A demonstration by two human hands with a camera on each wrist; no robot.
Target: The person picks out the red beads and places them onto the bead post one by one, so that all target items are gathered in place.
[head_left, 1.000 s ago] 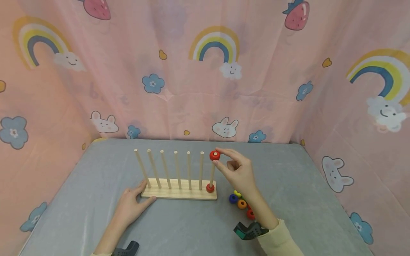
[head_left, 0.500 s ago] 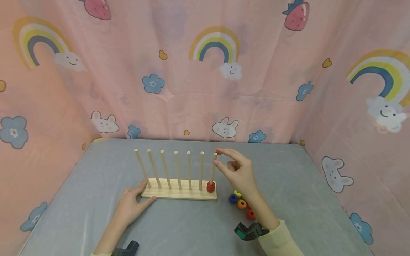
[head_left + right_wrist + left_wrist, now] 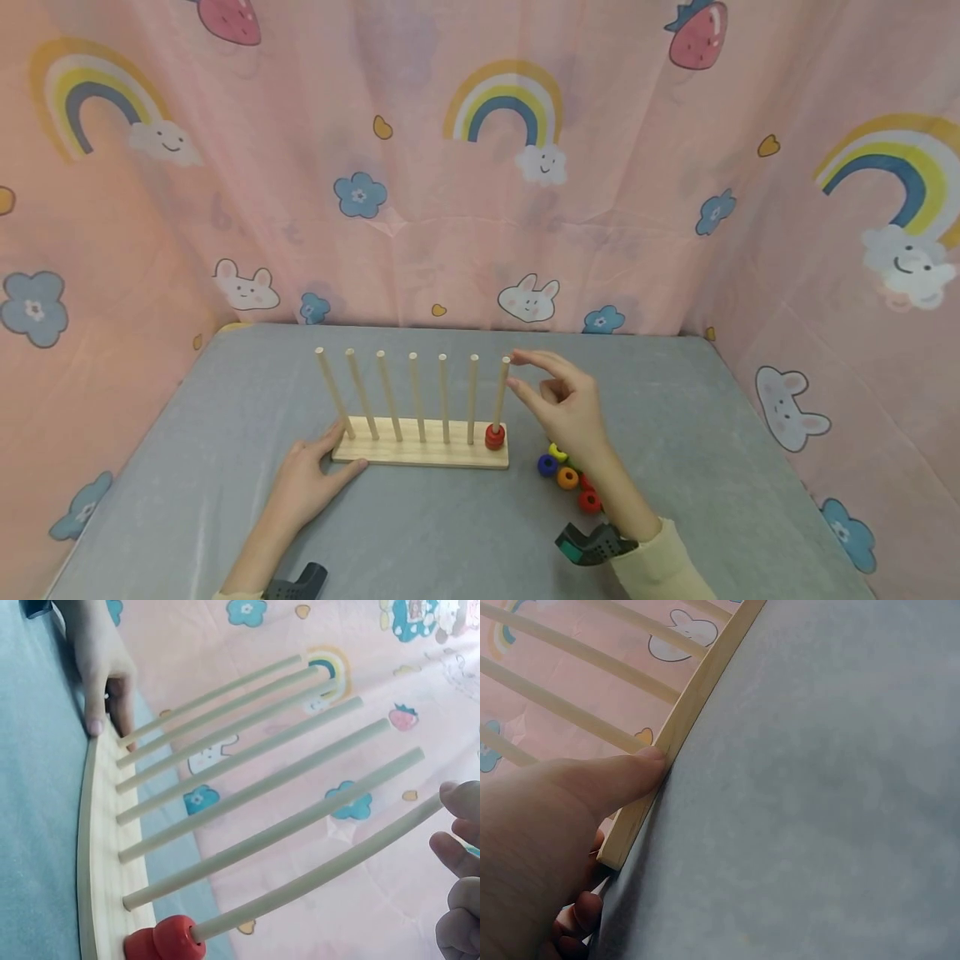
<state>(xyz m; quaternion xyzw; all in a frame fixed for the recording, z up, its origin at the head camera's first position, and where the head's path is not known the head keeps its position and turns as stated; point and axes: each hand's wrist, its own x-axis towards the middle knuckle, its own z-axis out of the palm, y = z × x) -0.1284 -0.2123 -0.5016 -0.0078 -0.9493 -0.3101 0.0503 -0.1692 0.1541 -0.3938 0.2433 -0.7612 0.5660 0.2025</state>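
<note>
A pale wooden peg board stands on the grey table, with several upright pegs in a row. Two red beads sit stacked at the foot of its rightmost peg; the right wrist view shows the same red beads up close. My left hand grips the board's left end, the thumb along the front edge and the other fingers round the end, partly hidden. Beside the top of the rightmost peg is my right hand, thumb and forefinger apart with no bead between them.
Right of the board lie loose beads on the table: a blue bead, an orange bead, a yellow bead and red ones, partly under the right forearm. A pink printed curtain hangs behind the table.
The red bead held at the top of the rightmost peg was let go and dropped onto the red one below. My right hand then shifted slightly right; the left hand kept its place.
</note>
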